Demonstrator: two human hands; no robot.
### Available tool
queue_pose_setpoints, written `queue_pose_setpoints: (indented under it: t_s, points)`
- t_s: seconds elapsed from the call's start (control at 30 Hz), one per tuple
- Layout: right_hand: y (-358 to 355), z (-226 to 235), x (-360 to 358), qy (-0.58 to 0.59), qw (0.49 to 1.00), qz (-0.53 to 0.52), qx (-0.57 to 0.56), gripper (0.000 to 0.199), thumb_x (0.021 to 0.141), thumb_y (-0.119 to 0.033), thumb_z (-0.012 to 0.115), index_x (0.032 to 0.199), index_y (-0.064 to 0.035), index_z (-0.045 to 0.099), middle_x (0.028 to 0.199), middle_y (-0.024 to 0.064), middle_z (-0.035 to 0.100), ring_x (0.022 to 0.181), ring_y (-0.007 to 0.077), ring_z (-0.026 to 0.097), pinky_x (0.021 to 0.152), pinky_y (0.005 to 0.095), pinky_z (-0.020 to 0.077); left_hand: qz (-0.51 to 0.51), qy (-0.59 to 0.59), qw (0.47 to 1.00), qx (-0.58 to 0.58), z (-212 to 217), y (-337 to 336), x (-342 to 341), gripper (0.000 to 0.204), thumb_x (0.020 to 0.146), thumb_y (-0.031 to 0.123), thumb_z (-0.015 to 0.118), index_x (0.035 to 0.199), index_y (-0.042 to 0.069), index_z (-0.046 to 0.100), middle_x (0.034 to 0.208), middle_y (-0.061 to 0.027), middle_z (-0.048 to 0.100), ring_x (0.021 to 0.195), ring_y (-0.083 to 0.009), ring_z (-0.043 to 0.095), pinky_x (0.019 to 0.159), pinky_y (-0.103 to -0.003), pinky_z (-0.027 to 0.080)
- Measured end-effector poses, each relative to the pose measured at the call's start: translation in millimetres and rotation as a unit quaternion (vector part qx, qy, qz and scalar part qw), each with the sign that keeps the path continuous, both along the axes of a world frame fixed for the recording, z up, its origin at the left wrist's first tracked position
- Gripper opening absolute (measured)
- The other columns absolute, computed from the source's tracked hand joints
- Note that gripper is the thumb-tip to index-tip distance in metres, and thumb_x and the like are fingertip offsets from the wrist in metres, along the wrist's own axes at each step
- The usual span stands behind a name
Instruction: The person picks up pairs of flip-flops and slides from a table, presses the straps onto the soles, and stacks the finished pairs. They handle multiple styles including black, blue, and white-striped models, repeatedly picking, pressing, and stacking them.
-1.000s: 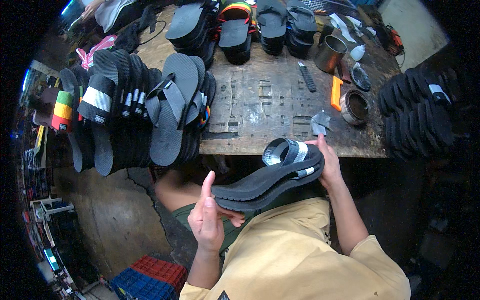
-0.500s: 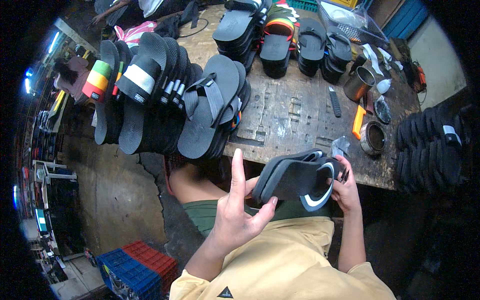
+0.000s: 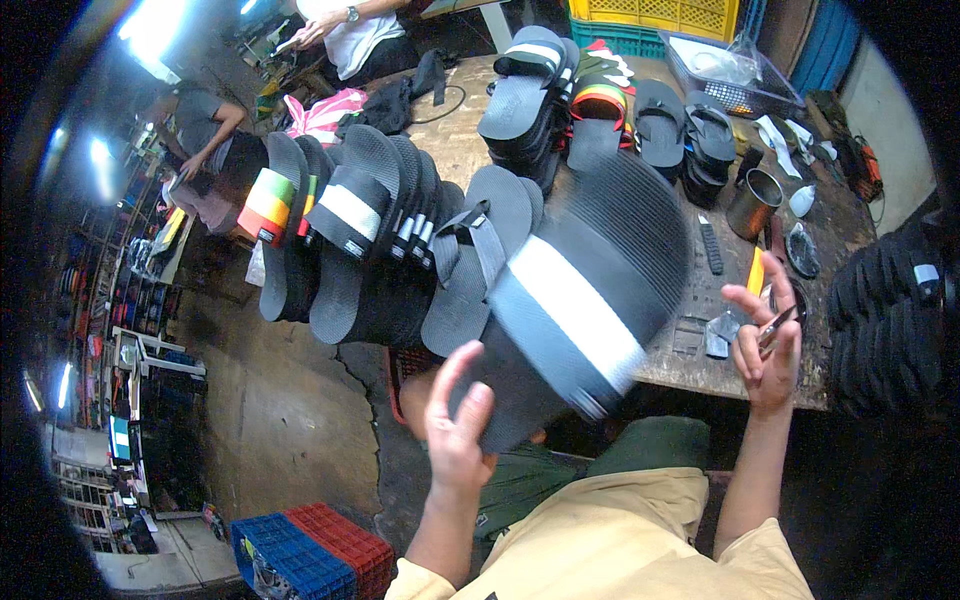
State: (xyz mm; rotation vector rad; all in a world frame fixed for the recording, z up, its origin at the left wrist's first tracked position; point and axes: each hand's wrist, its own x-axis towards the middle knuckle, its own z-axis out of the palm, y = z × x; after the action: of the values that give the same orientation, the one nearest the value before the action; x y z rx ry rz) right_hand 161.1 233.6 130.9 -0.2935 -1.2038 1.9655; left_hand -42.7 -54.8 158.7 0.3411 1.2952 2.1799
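Note:
A black slide sandal (image 3: 560, 330) with a white stripe across its strap is raised in front of me, toe upward and slightly blurred. My left hand (image 3: 458, 425) grips it at the heel end, and the sandal's body hides some of the fingers. Whether a second sandal lies behind it, I cannot tell. Off to the right, my right hand (image 3: 768, 355) is apart from the sandal, with some fingers raised. Against its palm it holds a small, thin metal tool (image 3: 778, 325), perhaps thread snips.
Stacked slides (image 3: 350, 215) and flip-flops (image 3: 480, 250) stand at the table's left, more sandals (image 3: 600, 125) at the back. A metal cup (image 3: 755, 203) and dark-handled cutter (image 3: 710, 245) lie right. Crates (image 3: 310, 555) sit on the floor. Two people work beyond.
The sandal has come up off my lap, its striped strap now facing me. My right hand has let go of it and moved right with the small tool. My view has shifted.

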Motion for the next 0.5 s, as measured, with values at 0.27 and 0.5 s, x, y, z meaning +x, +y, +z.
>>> queue_pose_setpoints:
  t_s: [0.27,0.5]
  points:
    - [-54.8,-40.3,-32.9,-0.384,0.923,-0.007,0.014,0.025,0.099,-0.018,0.067,0.119,-0.0028,0.069,0.095,0.0087,0.074,0.074,0.0081,0.065,0.071,0.0259,0.0545,0.114,0.002,0.993,-0.029,31.2,1.8,-71.3,0.046,0.104,0.02,0.052,0.145,0.003,0.042,0.119,-0.0231,0.066,0.084,-0.0364,0.074,0.058,-0.049,0.068]
    - [-72.3,-4.3,-209.4,-0.205,0.828,-0.153,0.5,0.03,0.086,-0.028,0.082,0.098,-0.0037,0.07,0.078,0.0123,0.061,0.069,0.0281,0.064,0.064,0.0359,0.0513,0.153,-0.022,0.982,0.106,27.4,-38.2,-53.9,0.048,0.104,0.025,0.053,0.148,0.01,0.04,0.119,-0.0262,0.065,0.077,-0.0422,0.073,0.05,-0.045,0.066]
